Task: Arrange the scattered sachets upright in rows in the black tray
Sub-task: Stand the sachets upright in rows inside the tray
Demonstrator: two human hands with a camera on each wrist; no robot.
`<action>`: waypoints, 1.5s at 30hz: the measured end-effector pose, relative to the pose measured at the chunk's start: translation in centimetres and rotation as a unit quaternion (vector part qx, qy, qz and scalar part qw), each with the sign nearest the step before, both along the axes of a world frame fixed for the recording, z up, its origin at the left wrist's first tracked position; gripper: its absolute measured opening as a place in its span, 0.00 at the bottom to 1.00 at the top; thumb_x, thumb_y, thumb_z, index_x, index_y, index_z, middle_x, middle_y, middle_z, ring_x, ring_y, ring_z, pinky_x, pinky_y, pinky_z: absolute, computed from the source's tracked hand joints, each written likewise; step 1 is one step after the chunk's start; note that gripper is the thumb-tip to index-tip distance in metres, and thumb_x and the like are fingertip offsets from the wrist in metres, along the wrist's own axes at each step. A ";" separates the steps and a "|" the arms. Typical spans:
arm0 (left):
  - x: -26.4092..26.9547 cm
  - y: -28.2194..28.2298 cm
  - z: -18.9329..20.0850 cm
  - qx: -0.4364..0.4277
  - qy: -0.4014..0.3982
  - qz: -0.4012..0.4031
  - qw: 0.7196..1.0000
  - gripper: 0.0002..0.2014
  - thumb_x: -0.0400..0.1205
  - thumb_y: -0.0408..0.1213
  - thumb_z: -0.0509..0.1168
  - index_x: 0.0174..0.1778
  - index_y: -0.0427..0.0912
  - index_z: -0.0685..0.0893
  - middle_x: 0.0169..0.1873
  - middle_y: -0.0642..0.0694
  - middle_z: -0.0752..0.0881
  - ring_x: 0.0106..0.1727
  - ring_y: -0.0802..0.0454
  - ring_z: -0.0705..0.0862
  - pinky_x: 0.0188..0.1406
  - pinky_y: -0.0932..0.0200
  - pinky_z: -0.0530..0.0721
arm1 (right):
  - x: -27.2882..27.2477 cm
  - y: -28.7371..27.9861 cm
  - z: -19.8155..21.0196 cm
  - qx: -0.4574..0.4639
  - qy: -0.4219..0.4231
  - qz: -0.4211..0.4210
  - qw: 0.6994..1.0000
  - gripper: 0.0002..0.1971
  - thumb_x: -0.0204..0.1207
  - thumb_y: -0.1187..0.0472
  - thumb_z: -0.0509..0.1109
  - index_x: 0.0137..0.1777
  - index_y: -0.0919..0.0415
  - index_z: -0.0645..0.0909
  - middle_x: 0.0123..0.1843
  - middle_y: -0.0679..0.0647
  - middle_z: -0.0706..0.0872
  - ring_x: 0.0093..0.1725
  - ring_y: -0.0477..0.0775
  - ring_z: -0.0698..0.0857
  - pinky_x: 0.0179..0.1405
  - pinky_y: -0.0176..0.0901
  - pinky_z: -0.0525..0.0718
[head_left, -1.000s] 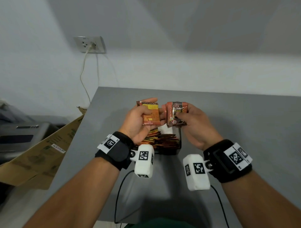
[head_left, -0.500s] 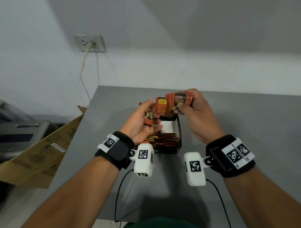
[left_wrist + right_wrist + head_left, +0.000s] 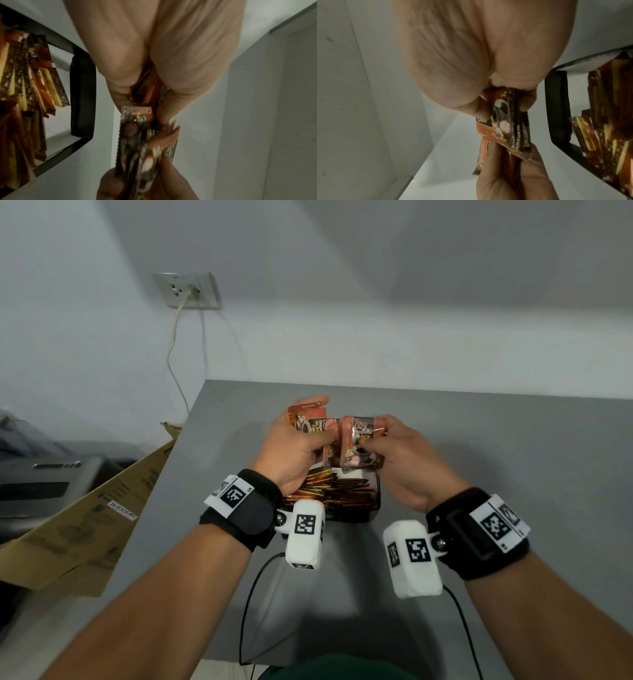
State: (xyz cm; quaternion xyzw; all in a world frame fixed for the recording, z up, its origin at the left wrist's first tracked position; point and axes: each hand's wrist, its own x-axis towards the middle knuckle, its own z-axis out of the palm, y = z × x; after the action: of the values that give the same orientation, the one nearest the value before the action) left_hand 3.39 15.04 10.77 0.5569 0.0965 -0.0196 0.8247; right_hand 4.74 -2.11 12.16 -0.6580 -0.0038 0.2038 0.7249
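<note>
Both hands hover just above the black tray [image 3: 376, 510] on the grey table. My left hand [image 3: 298, 445] grips several orange-brown sachets [image 3: 310, 424], their fronts facing me. My right hand [image 3: 394, 450] pinches another small stack of sachets [image 3: 361, 440], pressed against the left bundle. The left wrist view shows that left bundle [image 3: 145, 94] meeting the right one [image 3: 135, 135]. The right wrist view shows the pinched stack [image 3: 505, 121]. Inside the tray several sachets [image 3: 342, 494] stand packed in a row, also the row [image 3: 25, 94] beside the tray wall [image 3: 82, 97] and the row [image 3: 607, 128].
The table's left edge is close to the tray, with a flattened cardboard box [image 3: 85, 522] and a grey machine [image 3: 44, 484] beyond it. A wall socket [image 3: 186, 290] with a cable is on the back wall. Black cables [image 3: 246, 604] trail over the table's near edge.
The two hands have come together and dropped slightly toward the tray. The right hand's stack now touches the left hand's bundle, which has turned its front toward me.
</note>
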 end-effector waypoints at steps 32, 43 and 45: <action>-0.5 0.0 -0.4 0.050 -0.004 -0.040 0.998 0.21 0.78 0.15 0.66 0.68 0.26 0.79 0.54 0.29 0.88 0.51 0.41 0.89 0.45 0.52 0.88 | 0.1 1.0 0.8 -0.037 -0.009 -0.028 0.999 0.13 0.81 0.71 0.65 0.63 0.59 0.79 0.62 0.63 0.88 0.65 0.65 0.86 0.73 0.64 0.79; -0.2 0.5 -0.5 -0.114 0.053 -0.040 0.991 0.05 0.84 0.27 0.57 0.49 0.39 0.77 0.44 0.39 0.85 0.41 0.47 0.84 0.44 0.51 0.82 | 0.6 -0.3 1.4 0.063 0.013 -0.064 0.996 0.12 0.82 0.75 0.63 0.60 0.64 0.80 0.44 0.56 0.91 0.44 0.53 0.89 0.50 0.47 0.87; 0.0 0.2 -0.6 -0.085 0.044 -0.030 0.995 0.08 0.84 0.22 0.59 0.51 0.39 0.78 0.43 0.39 0.87 0.39 0.48 0.87 0.38 0.54 0.85 | 0.5 -0.2 1.3 0.083 0.019 -0.065 0.994 0.12 0.82 0.75 0.63 0.62 0.65 0.80 0.46 0.58 0.91 0.44 0.54 0.90 0.44 0.45 0.87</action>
State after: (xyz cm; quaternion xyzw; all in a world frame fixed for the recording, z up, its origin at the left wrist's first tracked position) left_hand 3.37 15.29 10.21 0.4864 0.1139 -0.0771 0.8629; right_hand 5.28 -2.35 13.43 -0.5903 0.0358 0.1673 0.7889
